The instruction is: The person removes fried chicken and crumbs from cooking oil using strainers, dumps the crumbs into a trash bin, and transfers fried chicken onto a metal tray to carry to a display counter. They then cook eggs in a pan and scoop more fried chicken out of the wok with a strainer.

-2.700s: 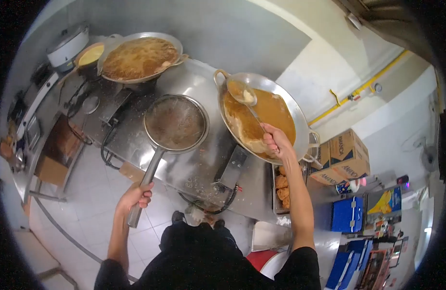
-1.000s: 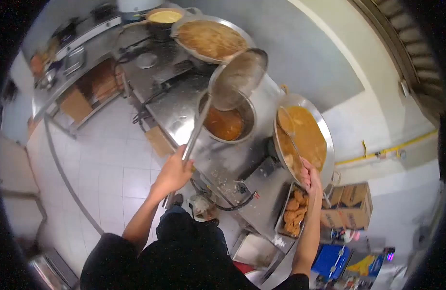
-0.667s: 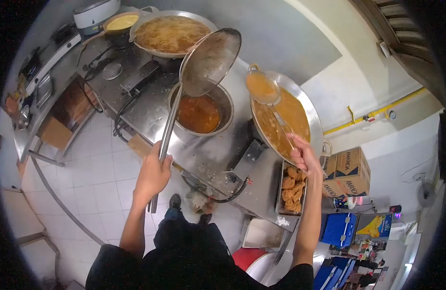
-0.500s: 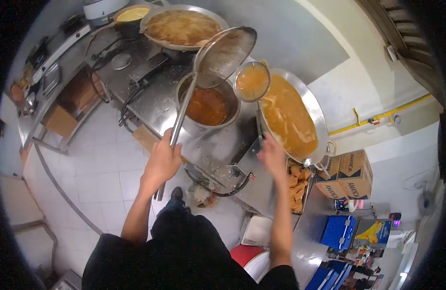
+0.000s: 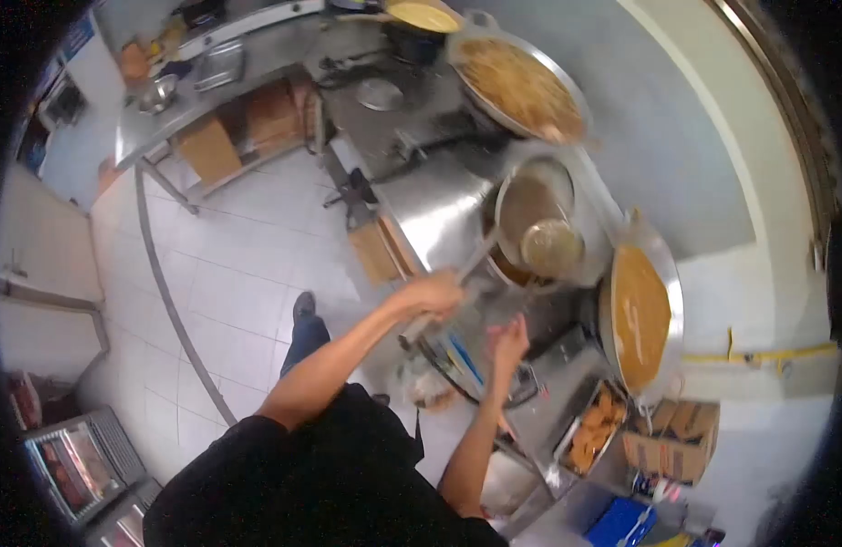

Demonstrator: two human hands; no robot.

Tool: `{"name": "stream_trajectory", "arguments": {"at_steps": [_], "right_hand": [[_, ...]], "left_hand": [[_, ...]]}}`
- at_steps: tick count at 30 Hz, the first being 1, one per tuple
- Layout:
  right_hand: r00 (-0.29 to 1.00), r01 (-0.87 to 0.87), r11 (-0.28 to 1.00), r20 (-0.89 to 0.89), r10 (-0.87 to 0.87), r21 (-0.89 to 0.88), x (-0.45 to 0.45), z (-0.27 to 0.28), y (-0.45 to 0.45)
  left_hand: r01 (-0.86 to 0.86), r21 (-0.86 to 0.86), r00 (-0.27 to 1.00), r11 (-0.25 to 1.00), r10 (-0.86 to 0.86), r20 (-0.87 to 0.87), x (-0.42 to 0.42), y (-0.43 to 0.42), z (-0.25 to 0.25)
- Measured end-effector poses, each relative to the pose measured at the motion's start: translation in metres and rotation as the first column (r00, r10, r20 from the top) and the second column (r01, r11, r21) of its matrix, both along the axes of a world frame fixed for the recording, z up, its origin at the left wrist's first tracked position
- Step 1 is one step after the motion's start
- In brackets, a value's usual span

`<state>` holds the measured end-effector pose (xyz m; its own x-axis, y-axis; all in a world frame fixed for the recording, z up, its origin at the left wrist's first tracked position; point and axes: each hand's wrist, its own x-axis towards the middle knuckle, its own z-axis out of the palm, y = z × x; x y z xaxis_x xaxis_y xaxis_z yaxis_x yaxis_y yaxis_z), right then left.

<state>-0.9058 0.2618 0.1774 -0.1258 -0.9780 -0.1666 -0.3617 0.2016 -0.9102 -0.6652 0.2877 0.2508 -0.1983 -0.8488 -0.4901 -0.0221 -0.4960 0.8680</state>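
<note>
My left hand [image 5: 430,294] is closed around the long metal handle of a large round strainer [image 5: 530,205]. The strainer lies over a deep metal pot [image 5: 490,219], covering most of its opening; a little dark brown liquid shows at the pot's lower edge. My right hand [image 5: 509,342] grips the handle of a smaller round ladle [image 5: 553,248], which is over the strainer and overlaps its lower right side. Blur hides whether the ladle holds anything. To the right stands a wide wok [image 5: 673,301] of orange-brown liquid [image 5: 638,319].
Another wide pan [image 5: 521,87] of bubbling liquid and a pot of yellow liquid [image 5: 423,16] stand at the back. A tray of fried pieces [image 5: 592,428] is near the cardboard boxes [image 5: 673,442]. A hose [image 5: 165,283] crosses the tiled floor on the left.
The ladle has moved left from the wok to over the strainer. The strainer now lies lower over the pot. My view has turned, shifting the pots to the right.
</note>
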Motion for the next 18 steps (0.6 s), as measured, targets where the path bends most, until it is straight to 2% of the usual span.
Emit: {"name": "stream_trajectory", "arguments": {"at_steps": [1,2,3,4,5,6,7,9,10,12,14,16,17,18], "right_hand": [[0.961,0.029,0.994,0.271,-0.058,0.110,0.013,0.007,-0.005],[0.912,0.041,0.977,0.392,-0.122,0.208,0.022,0.010,-0.014],[0.846,0.043,0.952,0.495,-0.197,0.304,0.030,0.012,-0.026],[0.871,0.103,0.950,0.434,-0.229,0.294,0.036,0.004,-0.033],[0.966,0.222,0.939,0.069,-0.247,0.262,0.051,0.019,-0.029],[0.798,0.150,0.983,-0.573,-0.186,-0.110,0.037,0.025,-0.022],[0.243,-0.169,0.930,-0.929,-0.280,-0.325,0.062,0.035,-0.026],[0.679,0.002,0.865,-0.634,-0.370,-0.502,0.174,0.114,-0.014],[0.676,0.008,0.870,-0.639,-0.368,-0.492,0.220,0.134,-0.012],[0.942,-0.025,0.950,-0.327,-0.082,-0.311,0.302,0.156,-0.018],[0.949,-0.211,0.965,-0.268,0.164,-0.156,0.392,0.158,-0.023],[0.859,-0.477,0.878,-0.231,0.458,-0.034,0.488,0.132,-0.043],[0.819,-0.571,0.821,-0.074,0.569,0.003,0.540,0.114,-0.061],[0.738,-0.667,0.744,-0.179,0.650,-0.046,0.586,0.071,-0.090]], "left_hand": [[0.031,0.021,0.972,0.999,-0.026,-0.232,0.013,-0.015,-0.049],[0.076,0.029,0.891,0.997,-0.055,-0.451,0.027,-0.025,-0.086],[0.140,-0.025,0.890,0.990,-0.137,-0.435,0.040,-0.023,-0.088],[0.206,-0.074,0.885,0.976,-0.218,-0.412,0.057,-0.020,-0.090],[0.228,-0.015,0.832,0.974,-0.203,-0.516,0.070,-0.007,-0.090],[0.254,0.041,0.771,0.966,-0.177,-0.612,0.088,-0.001,-0.090],[0.247,0.059,0.770,0.967,-0.159,-0.617,0.146,-0.009,-0.089],[0.349,0.222,0.603,0.910,-0.037,-0.797,0.202,-0.010,-0.086],[0.190,0.241,0.673,0.952,0.052,-0.738,0.236,-0.016,-0.086],[-0.045,0.136,0.897,0.990,0.100,-0.430,0.298,-0.060,-0.126],[-0.356,0.113,0.894,0.927,0.374,-0.246,0.376,-0.105,-0.117],[-0.623,0.024,0.772,0.782,0.620,-0.143,0.456,-0.136,-0.116],[-0.695,-0.031,0.713,0.718,0.684,-0.157,0.488,-0.141,-0.114],[-0.763,-0.085,0.645,0.641,0.744,-0.177,0.523,-0.146,-0.111]]}}
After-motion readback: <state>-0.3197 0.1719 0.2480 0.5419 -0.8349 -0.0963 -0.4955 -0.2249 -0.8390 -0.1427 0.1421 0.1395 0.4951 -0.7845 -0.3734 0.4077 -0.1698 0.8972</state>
